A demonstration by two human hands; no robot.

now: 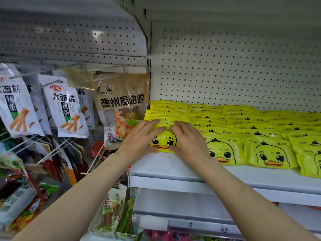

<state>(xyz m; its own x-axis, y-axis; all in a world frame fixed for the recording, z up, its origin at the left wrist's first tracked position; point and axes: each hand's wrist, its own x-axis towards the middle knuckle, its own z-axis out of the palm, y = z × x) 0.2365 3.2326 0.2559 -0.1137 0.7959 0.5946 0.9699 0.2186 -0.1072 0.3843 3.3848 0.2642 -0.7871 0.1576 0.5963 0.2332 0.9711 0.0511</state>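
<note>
Front duck pack (163, 141) partly covered

Head-worn wide view, forward and slightly down, close before the shelf (173, 171).

a shop aisle: pegboard shelving (225, 66), hanging snack bags (66, 110), rows of identical yellow duck packets (269, 153)
</note>
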